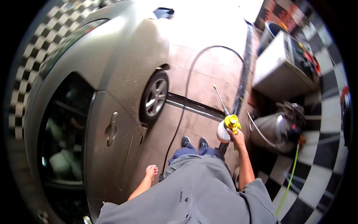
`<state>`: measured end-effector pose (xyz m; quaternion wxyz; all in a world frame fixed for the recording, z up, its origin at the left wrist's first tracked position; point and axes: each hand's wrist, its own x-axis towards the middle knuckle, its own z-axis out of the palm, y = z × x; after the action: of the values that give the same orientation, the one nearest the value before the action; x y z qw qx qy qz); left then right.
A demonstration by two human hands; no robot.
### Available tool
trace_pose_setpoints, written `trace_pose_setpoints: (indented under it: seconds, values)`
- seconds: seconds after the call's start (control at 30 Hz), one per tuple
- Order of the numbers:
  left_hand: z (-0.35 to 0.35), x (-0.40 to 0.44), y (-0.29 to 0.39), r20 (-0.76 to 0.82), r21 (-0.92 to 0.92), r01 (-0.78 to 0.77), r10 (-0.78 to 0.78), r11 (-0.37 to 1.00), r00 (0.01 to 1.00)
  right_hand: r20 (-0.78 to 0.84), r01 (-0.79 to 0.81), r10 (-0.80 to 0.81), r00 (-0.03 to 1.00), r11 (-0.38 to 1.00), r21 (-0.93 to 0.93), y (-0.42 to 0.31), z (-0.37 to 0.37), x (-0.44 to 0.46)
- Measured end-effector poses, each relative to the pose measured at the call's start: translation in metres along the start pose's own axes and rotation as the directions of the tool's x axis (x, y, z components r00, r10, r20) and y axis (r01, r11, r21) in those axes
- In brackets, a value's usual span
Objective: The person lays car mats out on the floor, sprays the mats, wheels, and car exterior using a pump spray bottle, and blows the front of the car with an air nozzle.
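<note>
My right hand (pixel 237 138) is wrapped round the handle of a hand sprayer (pixel 225 131) with a white bottle, a yellow top and a long thin wand that points away from me. My left hand (pixel 151 171) hangs low beside the car, its fingers curled with nothing visible in them. To the left stands a grey-beige car (pixel 123 67), with its door handle (pixel 112 128) and a wheel (pixel 154 97) facing me. Neither hand touches the car.
A black hose (pixel 187 80) loops over the tiled floor past my feet. A drain channel (pixel 197 107) crosses ahead. On the right are a white cabinet (pixel 274 65), a metal tank (pixel 274 128), a grey bin (pixel 266 35) and a green hose (pixel 289 183).
</note>
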<state>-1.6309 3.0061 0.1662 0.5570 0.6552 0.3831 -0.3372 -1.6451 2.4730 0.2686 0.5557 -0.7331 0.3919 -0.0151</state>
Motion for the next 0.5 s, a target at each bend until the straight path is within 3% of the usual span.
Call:
trace_pose_setpoints:
  seconds: [0.1,0.27,0.37,0.43,0.5]
  values:
    - [0.02,0.023,0.051,0.036,0.109,-0.005,0.001,0.994,0.999,-0.053,-0.133,0.136,0.989,0.989,0.061,0.013,-0.021,-0.027]
    - [0.05,0.07,0.122,0.097,0.213,-0.065,0.045,0.975,0.994,-0.257,-0.274,0.253,0.933,0.961,-0.047,0.073,-0.043,-0.057]
    - [0.083,0.072,0.163,0.147,0.261,-0.129,0.092,0.957,0.985,-0.368,-0.32,0.288,0.884,0.947,-0.028,0.159,-0.043,-0.056]
    - [0.109,0.068,0.181,0.174,0.316,-0.181,0.131,0.931,0.976,-0.332,-0.457,0.459,0.824,0.885,0.09,0.2,-0.042,-0.057]
    - [0.132,0.064,0.195,0.177,0.387,-0.171,0.109,0.906,0.978,-0.369,-0.487,0.496,0.786,0.864,0.124,0.269,-0.026,-0.056]
